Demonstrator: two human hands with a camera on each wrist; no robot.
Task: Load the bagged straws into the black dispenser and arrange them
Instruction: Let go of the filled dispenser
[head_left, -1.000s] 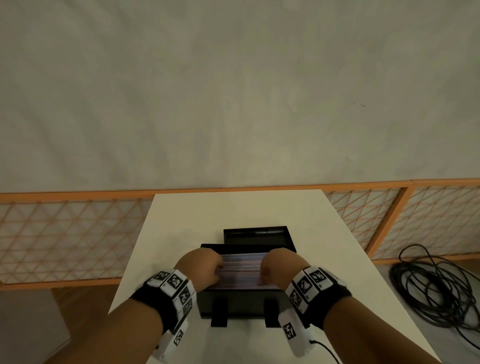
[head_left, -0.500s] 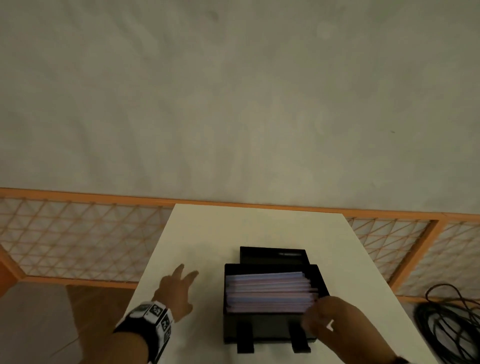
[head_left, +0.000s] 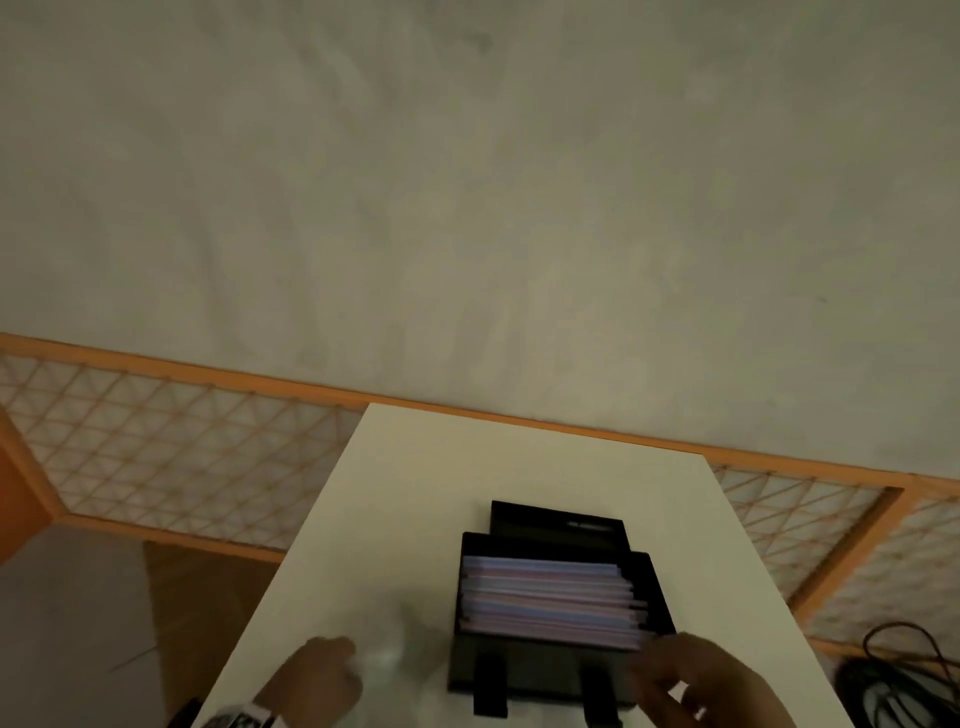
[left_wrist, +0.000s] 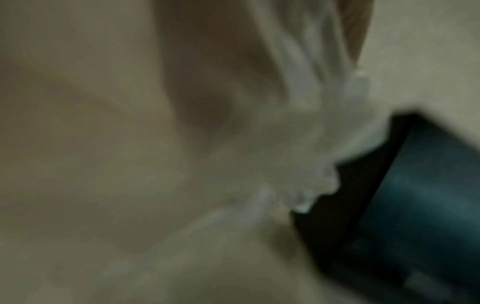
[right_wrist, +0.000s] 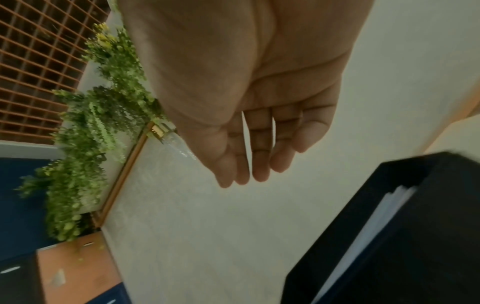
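Observation:
The black dispenser (head_left: 545, 670) stands near the table's front edge, its top open and filled with a level stack of pale pink and lavender straws (head_left: 550, 597). To its left my left hand (head_left: 317, 675) has its fingers curled round a crumpled clear bag (head_left: 387, 657) lying on the table. The blurred left wrist view shows the clear bag (left_wrist: 306, 131) beside the dispenser (left_wrist: 415, 205). My right hand (head_left: 696, 680) hovers at the dispenser's front right corner. In the right wrist view this hand (right_wrist: 254, 156) is flat and empty, beside the dispenser (right_wrist: 415, 257) and the straws' ends (right_wrist: 384, 214).
The white table (head_left: 441, 493) is narrow, its left and right edges close to the dispenser. An orange lattice fence (head_left: 156, 457) runs behind it. Black cables (head_left: 904, 675) lie coiled on the floor to the right. A green plant (right_wrist: 98, 123) hangs on a wall.
Both hands have come off the straws. The left hand swung out to the left, then closed on the clear bag. The right hand drew back to the dispenser's front right corner.

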